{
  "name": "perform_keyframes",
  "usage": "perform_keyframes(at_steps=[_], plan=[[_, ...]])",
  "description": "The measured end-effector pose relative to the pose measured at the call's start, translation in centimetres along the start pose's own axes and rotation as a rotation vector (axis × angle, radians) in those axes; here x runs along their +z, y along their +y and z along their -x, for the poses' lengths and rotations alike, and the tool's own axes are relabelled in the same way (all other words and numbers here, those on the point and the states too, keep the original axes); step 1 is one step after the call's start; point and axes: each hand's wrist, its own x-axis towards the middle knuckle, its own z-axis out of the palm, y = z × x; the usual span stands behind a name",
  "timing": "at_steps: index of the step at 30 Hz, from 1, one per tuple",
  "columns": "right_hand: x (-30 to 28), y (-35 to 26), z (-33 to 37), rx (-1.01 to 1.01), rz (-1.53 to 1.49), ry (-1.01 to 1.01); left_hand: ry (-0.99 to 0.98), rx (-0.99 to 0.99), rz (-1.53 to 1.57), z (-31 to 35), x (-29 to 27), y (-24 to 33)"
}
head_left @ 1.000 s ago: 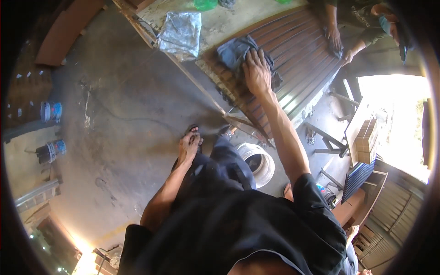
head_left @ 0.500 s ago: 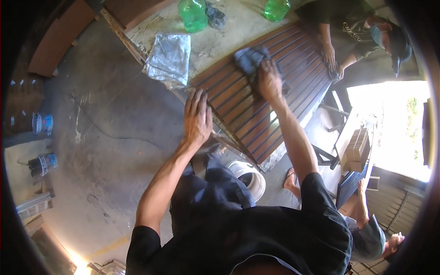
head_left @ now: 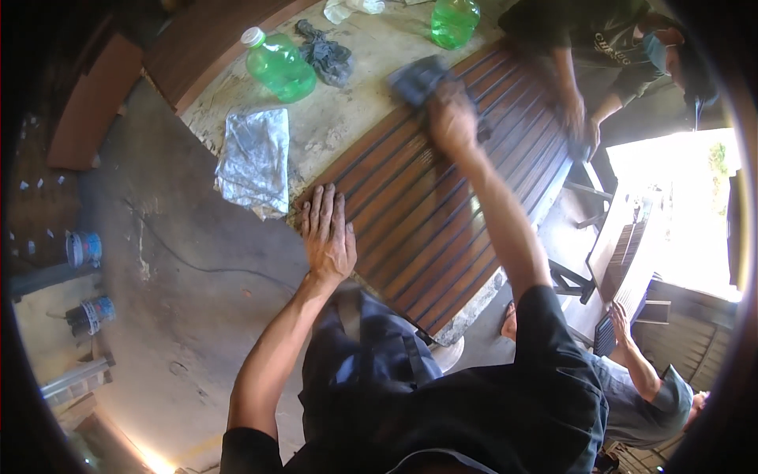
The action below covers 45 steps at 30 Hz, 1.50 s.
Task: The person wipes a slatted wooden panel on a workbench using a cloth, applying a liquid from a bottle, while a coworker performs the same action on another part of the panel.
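A brown slatted wood panel (head_left: 395, 229) with dark grooves lies on a pale worktable. My left hand (head_left: 328, 241) rests on the panel's near left edge, its fingers stretched flat and holding nothing. Further up the slats, my right hand (head_left: 454, 122) presses a dark grey rag (head_left: 418, 81) against the wood near its far left side; motion blurs both slightly. Left of the panel lies a folded, stained whitish cloth (head_left: 257, 158). A clear bottle of green liquid (head_left: 280, 67) and a crumpled grey rag (head_left: 325, 55) are beyond it.
Across the panel, a co-worker's hands (head_left: 580, 126) work at its right end. Another green bottle (head_left: 455, 24) stands on the worktable's far side. A second person (head_left: 643, 395) is at a bench at lower right. Buckets (head_left: 83, 249) stand at far left, and a cable (head_left: 213, 270) crosses the floor.
My right hand and the rag have shifted slightly up and left in view. The panel and tabletop things sit lower as the view turned. My left hand stays on the edge.
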Motion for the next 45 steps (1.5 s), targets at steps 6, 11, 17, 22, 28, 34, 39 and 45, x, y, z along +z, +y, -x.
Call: perform_keyframes(at_steps=[6, 11, 17, 22, 28, 34, 39, 45], plan=[[1.4, 9.5, -1.0, 0.401, 0.217, 0.138, -0.027, -0.006, 0.04, -0.6, 1.2, 0.8], [-3.7, -13.9, 9.2, -0.107, -0.188, -0.114, 0.075, -0.062, 0.092, 0.1, 1.0, -1.2], [-3.1, -2.4, 6.0, 0.07, -0.001, 0.005, 0.056, -0.015, 0.059, -0.8, 0.8, -0.3], [-2.2, 1.1, 4.9, 0.318, 0.123, 0.207, 0.037, -0.013, 0.065, -1.5, 1.9, 0.4], [-9.5, -22.2, 18.9, 0.145, -0.226, -0.172, 0.108, 0.019, 0.038, -0.6, 1.4, -1.7], [-6.3, -7.9, 14.7, 0.17, -0.003, -0.023, 0.08, 0.084, -0.04, -0.7, 1.5, -0.8], [-4.4, -2.9, 11.7, 0.45, 0.116, 0.218, 0.049, 0.129, -0.036, -1.9, 2.1, 0.8], [-11.0, -23.3, 24.7, 0.292, -0.101, -0.078, 0.097, 0.143, -0.069, -1.8, 1.5, -1.9]])
